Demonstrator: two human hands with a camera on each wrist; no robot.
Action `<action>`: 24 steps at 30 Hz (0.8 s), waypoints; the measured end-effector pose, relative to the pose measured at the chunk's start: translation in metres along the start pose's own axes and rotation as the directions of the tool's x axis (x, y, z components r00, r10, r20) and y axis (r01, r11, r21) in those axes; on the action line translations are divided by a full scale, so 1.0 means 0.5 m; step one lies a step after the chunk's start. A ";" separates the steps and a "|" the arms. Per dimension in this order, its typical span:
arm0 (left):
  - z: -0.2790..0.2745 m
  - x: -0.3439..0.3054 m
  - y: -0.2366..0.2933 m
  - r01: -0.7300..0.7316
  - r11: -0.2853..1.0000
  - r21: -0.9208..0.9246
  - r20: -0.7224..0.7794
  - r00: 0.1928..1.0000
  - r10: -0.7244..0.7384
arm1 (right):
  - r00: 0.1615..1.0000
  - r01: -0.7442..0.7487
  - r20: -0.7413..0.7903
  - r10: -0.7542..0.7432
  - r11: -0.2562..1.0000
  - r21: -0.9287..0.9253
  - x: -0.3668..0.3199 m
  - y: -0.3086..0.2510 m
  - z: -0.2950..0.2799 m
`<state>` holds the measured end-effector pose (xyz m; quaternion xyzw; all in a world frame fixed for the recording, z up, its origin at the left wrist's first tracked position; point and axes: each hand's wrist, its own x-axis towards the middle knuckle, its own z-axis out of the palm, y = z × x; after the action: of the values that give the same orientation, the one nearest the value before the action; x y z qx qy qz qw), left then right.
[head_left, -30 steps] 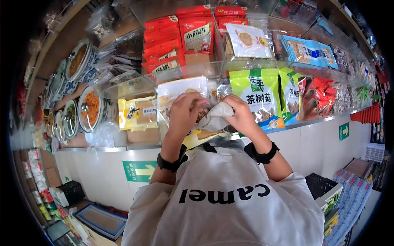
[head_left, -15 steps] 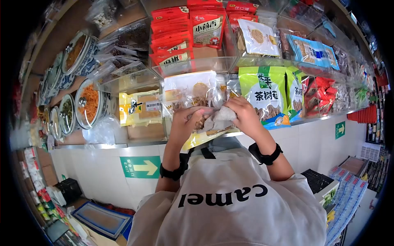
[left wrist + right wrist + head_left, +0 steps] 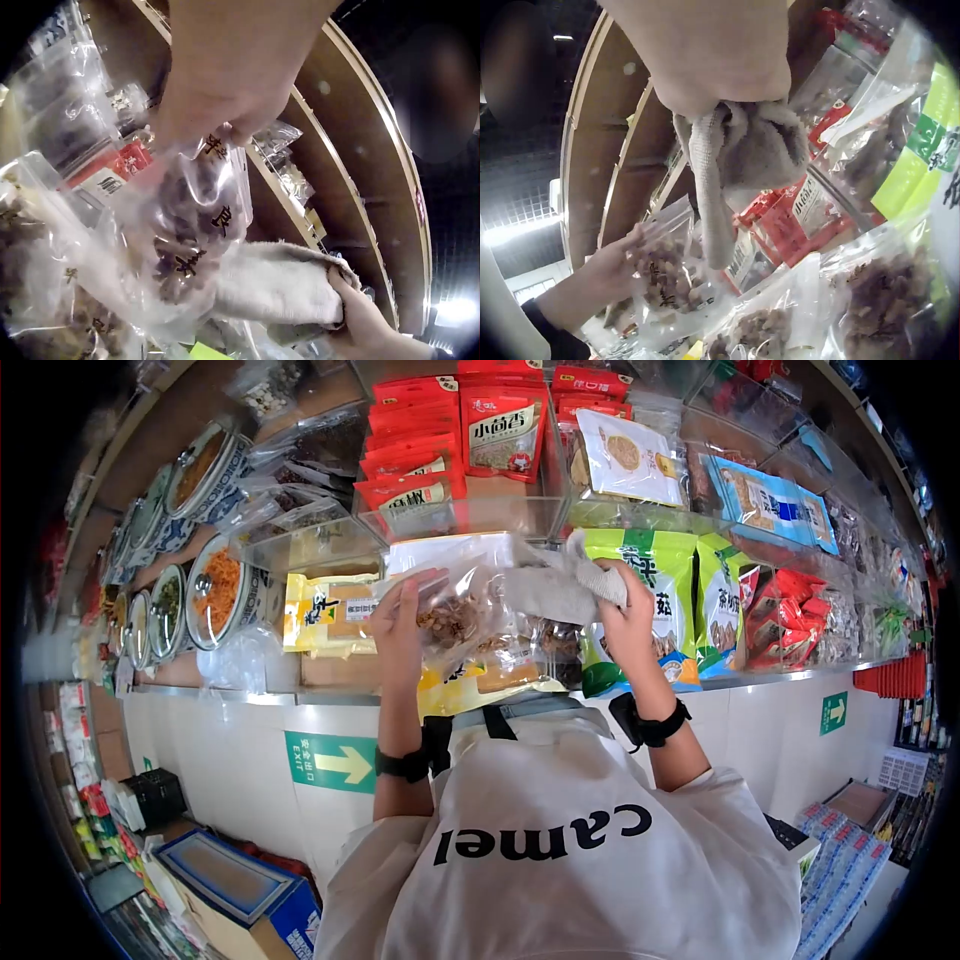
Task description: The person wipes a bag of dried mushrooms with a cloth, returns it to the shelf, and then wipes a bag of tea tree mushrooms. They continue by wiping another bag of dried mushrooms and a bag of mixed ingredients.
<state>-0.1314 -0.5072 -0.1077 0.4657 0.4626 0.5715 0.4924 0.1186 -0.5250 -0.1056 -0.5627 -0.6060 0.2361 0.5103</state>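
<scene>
The left hand (image 3: 398, 622) pinches the left edge of a clear bag of brown dried pieces (image 3: 452, 622), held upright over the shelf. In the right hand (image 3: 628, 612) is a crumpled grey-white cloth (image 3: 550, 592), gripped at its right end. The cloth reaches left to the bag's right side. From the left wrist view, the cloth (image 3: 277, 289) lies close against the bag (image 3: 191, 225), with the right hand (image 3: 367, 319) at its far end. In the right wrist view the cloth (image 3: 739, 161) hangs from the right hand, and the left hand (image 3: 611, 274) holds the bag (image 3: 667, 274).
Lidded bowls (image 3: 218, 600) stand at the left. Yellow packets (image 3: 330, 612) lie beside the left hand, green bags (image 3: 720, 610) stand right of the right hand. Red packets (image 3: 505, 435) fill a clear divided bin behind, next to a white packet (image 3: 628, 452). The metal shelf edge (image 3: 240, 698) runs in front.
The hands have moved apart, the left one leftward and the right one rightward and up. The bag shows more fully between them, and the cloth is spread wider.
</scene>
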 end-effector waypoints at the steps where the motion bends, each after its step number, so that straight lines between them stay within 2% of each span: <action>1: 0.007 0.001 -0.001 0.005 1.000 -0.018 0.019 1.000 -0.004 | 0.999 -0.038 -0.009 0.039 0.998 0.049 0.002 -0.005 0.000; 2: 0.013 0.001 -0.001 0.010 0.999 -0.035 0.040 0.999 -0.009 | 0.999 -0.039 -0.011 0.040 0.998 0.052 0.001 -0.011 0.000; 4: 0.024 0.002 0.006 0.015 0.998 -0.059 0.044 0.999 -0.012 | 0.984 -0.176 0.004 0.178 0.968 0.182 0.001 -0.016 -0.003; 5: 0.027 0.001 0.007 0.023 0.996 -0.085 0.049 0.999 -0.019 | 0.997 0.000 -0.075 0.011 0.990 0.143 -0.001 -0.008 -0.004; 6: 0.029 0.001 0.006 0.025 0.996 -0.081 0.049 0.999 -0.021 | 0.997 -0.003 -0.075 0.014 0.989 0.146 0.001 -0.003 -0.006; 8: 0.032 0.004 0.005 -0.013 0.998 -0.062 0.006 1.000 0.013 | 0.923 0.299 -0.294 -0.248 0.943 0.142 0.011 0.005 -0.011; 9: 0.034 0.005 0.005 -0.015 0.998 -0.060 0.006 1.000 0.015 | 0.950 0.236 -0.255 -0.180 0.950 0.207 0.010 0.012 -0.021; 12: 0.042 0.003 -0.002 0.016 0.996 -0.083 -0.019 1.000 -0.018 | 0.960 0.185 -0.253 -0.118 0.949 0.257 0.013 0.036 -0.027; 14: 0.049 0.001 -0.007 0.063 0.984 -0.168 -0.004 0.998 -0.065 | 0.957 0.226 -0.236 -0.168 0.943 0.245 0.016 0.038 -0.025; 20: 0.063 0.004 -0.009 0.061 0.990 -0.127 0.028 0.998 -0.058 | 0.924 0.351 -0.267 -0.273 0.884 0.308 0.033 0.028 -0.006; 24: 0.080 0.002 -0.005 0.119 0.971 -0.207 0.066 0.992 -0.108 | 0.942 0.326 -0.209 -0.262 0.864 0.383 0.051 0.038 0.018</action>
<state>-0.0918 -0.5032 -0.1045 0.3993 0.4119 0.5753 0.5831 0.1229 -0.4943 -0.1161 -0.3590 -0.5811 0.2349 0.6916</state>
